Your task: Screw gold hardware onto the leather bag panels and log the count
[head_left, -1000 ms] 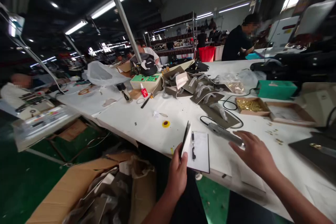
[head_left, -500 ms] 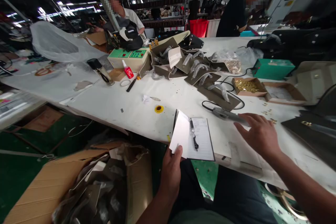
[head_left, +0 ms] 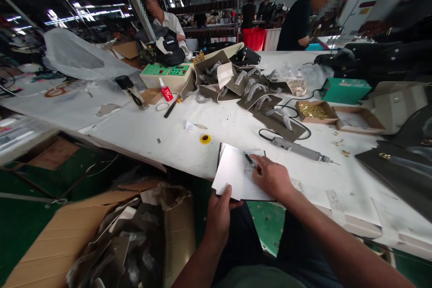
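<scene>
An open notebook (head_left: 230,168) lies at the table's front edge, its left pages lifted. My left hand (head_left: 221,211) grips its lower left corner, thumb on top of the white pages. Over the right page is my right hand (head_left: 272,177), its fingers closed on a black pen (head_left: 249,158) whose upper end sticks out to the left. The hand covers most of the written page. To the right of the notebook a grey electric screwdriver (head_left: 297,148) rests on the table, bit pointing right, untouched.
Brown bag pieces with plastic-wrapped parts (head_left: 249,85) are heaped mid-table. Small boxes, one with brass fittings (head_left: 315,111), stand at right. A yellow tape roll (head_left: 205,138) and red bottle (head_left: 165,90) lie left. Below left is a full carton (head_left: 178,234). Co-workers are behind.
My right hand has moved left from beside the screwdriver to the notebook and taken hold of the pen. The notebook has shifted slightly left in my left hand.
</scene>
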The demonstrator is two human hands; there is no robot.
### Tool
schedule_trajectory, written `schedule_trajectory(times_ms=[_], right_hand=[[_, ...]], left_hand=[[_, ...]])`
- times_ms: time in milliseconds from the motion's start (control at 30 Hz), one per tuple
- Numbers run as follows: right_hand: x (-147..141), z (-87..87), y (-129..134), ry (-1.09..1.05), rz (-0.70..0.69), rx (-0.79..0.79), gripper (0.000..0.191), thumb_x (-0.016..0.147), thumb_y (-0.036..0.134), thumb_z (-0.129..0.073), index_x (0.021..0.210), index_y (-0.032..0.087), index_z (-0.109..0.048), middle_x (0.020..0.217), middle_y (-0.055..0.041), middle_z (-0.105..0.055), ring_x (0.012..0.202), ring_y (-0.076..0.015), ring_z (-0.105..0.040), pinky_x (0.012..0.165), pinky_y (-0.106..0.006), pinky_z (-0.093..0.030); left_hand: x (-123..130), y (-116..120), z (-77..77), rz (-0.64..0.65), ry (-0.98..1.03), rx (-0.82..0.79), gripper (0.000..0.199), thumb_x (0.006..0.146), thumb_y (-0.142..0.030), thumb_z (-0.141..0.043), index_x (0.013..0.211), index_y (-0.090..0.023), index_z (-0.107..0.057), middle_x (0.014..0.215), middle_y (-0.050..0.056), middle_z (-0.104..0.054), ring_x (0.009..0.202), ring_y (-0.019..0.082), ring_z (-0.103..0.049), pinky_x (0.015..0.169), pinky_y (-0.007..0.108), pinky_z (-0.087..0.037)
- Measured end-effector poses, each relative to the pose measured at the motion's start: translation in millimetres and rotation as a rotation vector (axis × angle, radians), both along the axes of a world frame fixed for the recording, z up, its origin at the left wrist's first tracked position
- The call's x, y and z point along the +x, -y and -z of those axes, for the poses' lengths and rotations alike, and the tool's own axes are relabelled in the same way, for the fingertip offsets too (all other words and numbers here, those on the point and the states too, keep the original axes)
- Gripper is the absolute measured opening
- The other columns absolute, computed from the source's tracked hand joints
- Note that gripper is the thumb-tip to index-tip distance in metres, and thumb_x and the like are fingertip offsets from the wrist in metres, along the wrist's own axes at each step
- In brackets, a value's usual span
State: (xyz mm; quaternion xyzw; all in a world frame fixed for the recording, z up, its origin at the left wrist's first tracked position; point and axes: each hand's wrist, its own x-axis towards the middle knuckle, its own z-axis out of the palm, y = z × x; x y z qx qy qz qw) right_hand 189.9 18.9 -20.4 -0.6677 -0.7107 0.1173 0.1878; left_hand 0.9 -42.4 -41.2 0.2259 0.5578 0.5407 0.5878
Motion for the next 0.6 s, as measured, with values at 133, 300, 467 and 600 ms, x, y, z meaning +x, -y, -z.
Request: schedule_trajectory(times_ms=[133, 300, 467, 600], right_hand=[[30, 12.0, 8, -0.344, -0.031, 0.047, 0.043, 0.098, 0.027, -0.048, 0.135, 0.026, -0.069, 0.101, -0.0052, -0.069, 0.086, -0.0226, -0.068, 0.081, -0.035, -0.051], [45, 21.1, 19, -0.703, 0.067, 0.091, 0.035, 0.101, 0.040, -0.049, 0.115, 0.023, -0.076, 0.093, -0.0047, -0.064, 0.090, -0.0230, -0.063, 0.088, -0.037, -0.048], [41, 22.0, 25, -0.987, 0.258, 0.060, 0.030, 0.090, 0.048, -0.069, 0.108, 0.023, -0.068, 0.077, 0.0026, -0.057, 0.068, -0.0164, -0.051, 0.067, -0.031, -0.043], [41, 25.5, 25, -1.088, 0.300, 0.114, 0.034, 0.083, 0.047, -0.078, 0.102, 0.023, -0.063, 0.071, 0.0056, -0.051, 0.061, -0.0130, -0.044, 0.057, -0.027, -0.037]], left_hand=[[0, 1, 4.1, -0.010, -0.018, -0.020, 0.041, 0.086, -0.034, -0.079, 0.119, -0.013, -0.067, 0.118, 0.015, -0.071, 0.098, 0.028, -0.071, 0.063, 0.040, -0.070], [-1, 1, 7.0, -0.009, -0.001, -0.043, 0.035, 0.089, -0.032, -0.076, 0.116, -0.011, -0.068, 0.108, 0.014, -0.072, 0.092, 0.025, -0.070, 0.062, 0.041, -0.070], [0, 1, 4.4, 0.008, 0.051, -0.037, 0.035, 0.089, -0.031, -0.076, 0.116, -0.011, -0.068, 0.106, 0.013, -0.074, 0.088, 0.024, -0.072, 0.064, 0.039, -0.070], [3, 2, -0.1, 0.007, 0.077, -0.048, 0.037, 0.087, -0.032, -0.078, 0.116, -0.012, -0.067, 0.106, 0.012, -0.074, 0.089, 0.024, -0.073, 0.064, 0.039, -0.069]])
